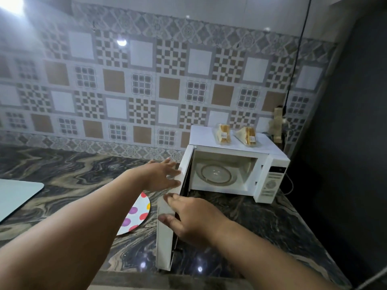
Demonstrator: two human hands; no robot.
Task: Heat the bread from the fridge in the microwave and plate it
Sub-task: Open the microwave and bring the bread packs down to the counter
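A white microwave (272,164) stands on the dark marbled counter, its door (167,237) swung wide open toward me. Inside, the glass turntable (215,172) is bare. Two wrapped sandwich packs lie on top of the microwave: one (223,133) upright, the other (247,136) beside it on the right. My left hand (161,174) rests flat with spread fingers against the door's outer face near its top. My right hand (188,218) touches the door's upper edge, fingers loosely apart. A white plate with coloured dots (139,214) lies on the counter, partly hidden behind my left forearm.
A pale board (16,197) lies at the counter's left edge. A black cable (297,59) runs down the tiled wall to a socket strip (278,124) behind the microwave. A dark tall surface (345,122) bounds the right side.
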